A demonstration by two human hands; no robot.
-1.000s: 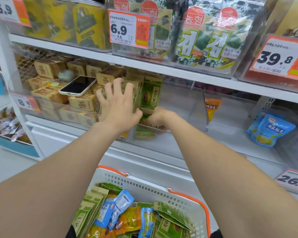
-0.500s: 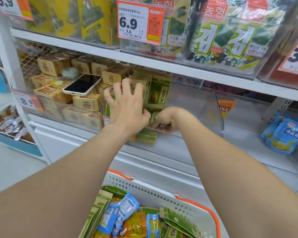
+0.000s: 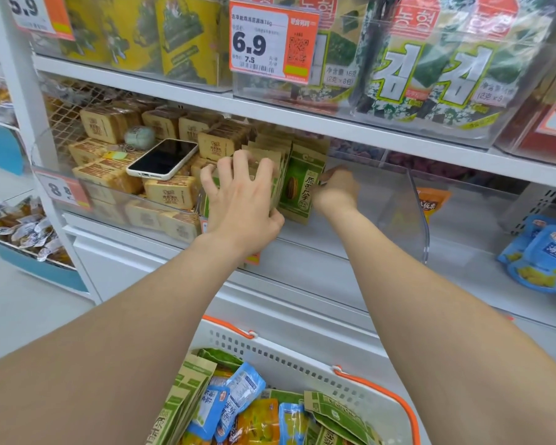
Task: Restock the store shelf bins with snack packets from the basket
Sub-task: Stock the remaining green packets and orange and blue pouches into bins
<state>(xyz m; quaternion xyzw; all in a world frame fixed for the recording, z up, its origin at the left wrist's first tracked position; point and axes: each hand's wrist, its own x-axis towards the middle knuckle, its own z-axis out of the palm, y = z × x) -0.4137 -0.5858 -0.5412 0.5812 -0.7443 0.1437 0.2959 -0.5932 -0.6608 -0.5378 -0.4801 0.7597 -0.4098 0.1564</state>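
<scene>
Shelf [image 3: 302,284], white; clear bin [image 3: 411,213], green packets [image 3: 299,184] upright inside, stack clasped by left hand [image 3: 243,200]; right hand [image 3: 336,191] against end packet, grip indiscernible. Basket [image 3: 289,358] below front edge.

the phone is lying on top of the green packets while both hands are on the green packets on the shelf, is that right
Not quite. The head view shows the phone lying on the tan packets beside them, not on the green packets. The rest holds: the left hand and the right hand are both on the green packets on the shelf.
</scene>
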